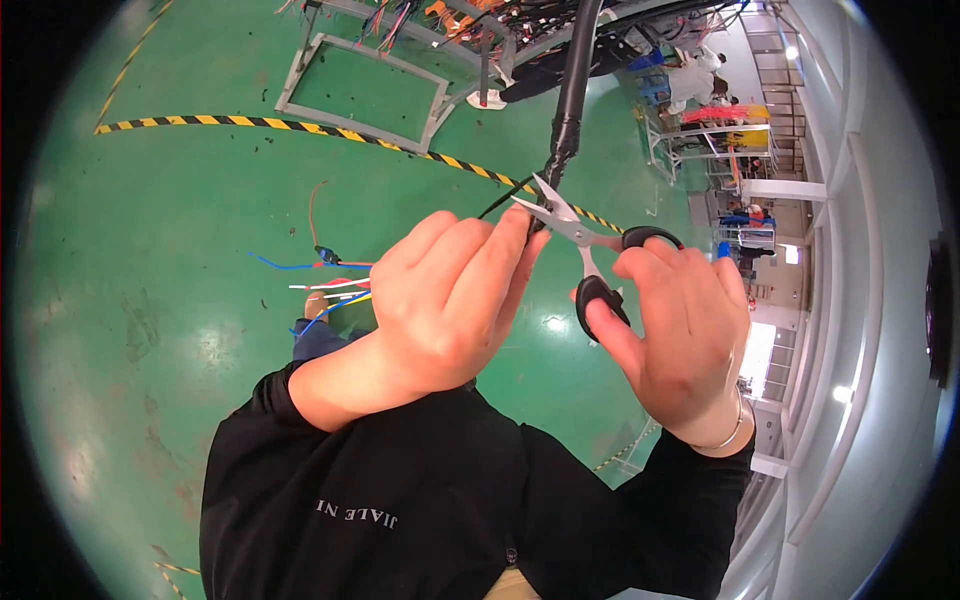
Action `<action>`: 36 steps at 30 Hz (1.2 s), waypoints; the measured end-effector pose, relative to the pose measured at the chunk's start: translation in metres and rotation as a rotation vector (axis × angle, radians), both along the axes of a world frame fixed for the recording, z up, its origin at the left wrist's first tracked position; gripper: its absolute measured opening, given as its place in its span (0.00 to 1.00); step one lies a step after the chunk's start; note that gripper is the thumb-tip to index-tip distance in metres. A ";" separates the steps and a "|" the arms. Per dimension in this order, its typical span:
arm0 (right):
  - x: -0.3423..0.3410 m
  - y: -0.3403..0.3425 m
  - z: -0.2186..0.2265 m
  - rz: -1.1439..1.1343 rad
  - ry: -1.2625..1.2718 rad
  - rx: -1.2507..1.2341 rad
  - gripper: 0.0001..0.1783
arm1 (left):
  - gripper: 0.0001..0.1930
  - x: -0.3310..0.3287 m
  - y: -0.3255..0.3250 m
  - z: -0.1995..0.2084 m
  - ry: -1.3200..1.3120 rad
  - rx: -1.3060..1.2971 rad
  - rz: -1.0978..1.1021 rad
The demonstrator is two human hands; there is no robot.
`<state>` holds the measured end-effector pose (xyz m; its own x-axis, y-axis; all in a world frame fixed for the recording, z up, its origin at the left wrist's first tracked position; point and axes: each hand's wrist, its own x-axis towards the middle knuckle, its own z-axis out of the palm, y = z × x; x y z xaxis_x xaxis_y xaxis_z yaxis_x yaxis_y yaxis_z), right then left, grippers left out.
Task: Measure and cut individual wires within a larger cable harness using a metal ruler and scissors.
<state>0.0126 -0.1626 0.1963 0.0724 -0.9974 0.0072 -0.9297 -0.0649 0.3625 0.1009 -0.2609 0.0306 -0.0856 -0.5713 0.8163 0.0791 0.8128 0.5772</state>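
A thick black-wrapped wire harness (572, 100) slants down from the top of the view to my left hand (440, 305). The fingers of that hand are closed round its lower end. Several loose blue, white, yellow and red wires (345, 292) stick out on the left of this fist, some with bare-looking ends. My right hand (690, 325) grips a pair of scissors (580, 235) by its black handles. The blades are parted around the harness just above my left fingertips. A thin black strip (508, 197) juts out leftward there; whether the blades touch it, I cannot tell.
A grey metal frame (365, 88) stands at the upper left, below a rack carrying bundled wires (470, 25). Yellow-and-black tape (250, 122) runs across the green floor (190, 220). Farther right are people (695, 80) at work near a metal stand (705, 135).
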 end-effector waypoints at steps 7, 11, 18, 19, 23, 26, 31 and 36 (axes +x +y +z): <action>-0.007 0.000 0.010 0.021 -0.065 0.047 0.24 | 0.14 -0.005 0.002 0.006 0.003 -0.112 0.108; -0.010 0.002 0.006 0.032 -0.085 0.044 0.24 | 0.13 -0.006 0.003 0.002 -0.011 -0.116 0.107; -0.022 0.003 0.004 0.091 -0.279 0.069 0.24 | 0.13 -0.005 0.002 -0.007 -0.029 -0.134 0.122; -0.025 0.002 0.001 0.015 -0.349 -0.032 0.26 | 0.13 -0.006 0.001 -0.007 -0.023 -0.124 0.116; -0.032 0.008 -0.010 -0.218 -0.759 -0.074 0.41 | 0.10 0.006 -0.001 0.002 -0.112 0.098 -0.122; -0.032 0.026 -0.033 -0.490 -1.389 -0.047 0.46 | 0.10 0.011 -0.007 0.010 0.117 1.004 -0.778; -0.024 0.047 -0.072 -0.613 -2.024 -0.180 0.37 | 0.13 0.018 -0.019 0.016 0.197 1.287 -1.229; -0.014 0.062 -0.101 -0.627 -2.395 -0.344 0.33 | 0.14 0.014 -0.011 0.022 0.195 1.316 -1.254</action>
<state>-0.0010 -0.1011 0.0951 -0.4461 -0.8402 -0.3083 0.5022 0.0501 -0.8633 0.1154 -0.2714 0.0525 -0.8892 -0.4575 -0.0097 0.3508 -0.6952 0.6274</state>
